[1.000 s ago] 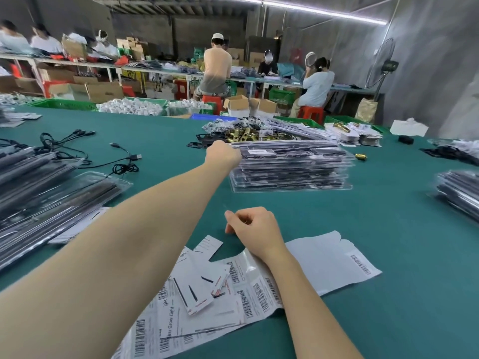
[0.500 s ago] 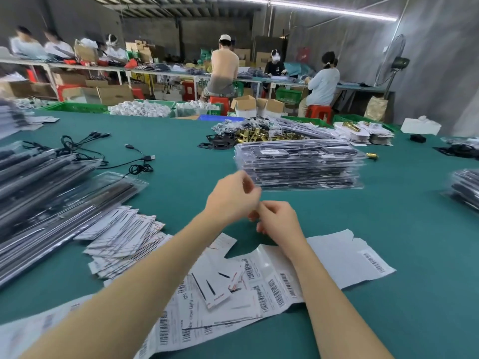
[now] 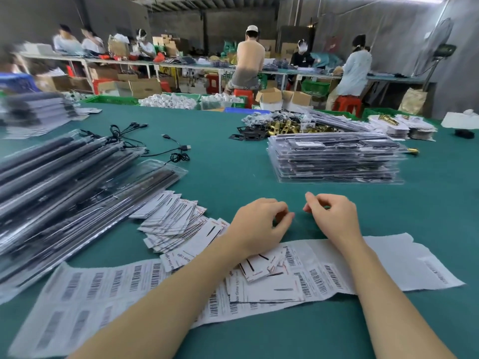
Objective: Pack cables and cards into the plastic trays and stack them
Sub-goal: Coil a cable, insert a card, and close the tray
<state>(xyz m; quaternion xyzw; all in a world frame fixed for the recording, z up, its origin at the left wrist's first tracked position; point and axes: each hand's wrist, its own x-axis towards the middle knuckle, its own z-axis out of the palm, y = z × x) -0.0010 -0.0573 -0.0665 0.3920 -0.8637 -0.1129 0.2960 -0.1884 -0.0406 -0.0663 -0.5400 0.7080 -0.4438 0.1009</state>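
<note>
Both hands have come apart since half a second ago, when they met fingertip to fingertip in front of the stack; my view has also swung left, bringing more of the long packs into frame. My left hand (image 3: 259, 224) now hovers low over the green table (image 3: 223, 177), fingers curled inward, and I cannot tell whether anything small sits between them. My right hand (image 3: 334, 218) is just beside it, thumb and forefinger drawn together in a pinch; whether it holds something I cannot tell either.

Bare green cloth lies between the hands and the stack of filled plastic trays (image 3: 334, 159), which stands well apart ahead and to the right, its near edge square to me. To the left, a fanned pile of cards (image 3: 173, 224) lies near my left forearm, and beyond it a wide spread of long clear packs (image 3: 67, 193) slopes toward the left edge. Loose black cables (image 3: 155, 149) sit past those packs, apart from the trays. Under both forearms runs a torn barcode label sheet (image 3: 324, 273), with more cards lying on it.

Farther back are brass fittings (image 3: 287, 125) just behind the stack, green crates (image 3: 114, 99) and cardboard boxes (image 3: 269, 98). Several people work at a long bench (image 3: 181, 66) along the rear wall, and a standing fan (image 3: 440, 47) is at the right.
</note>
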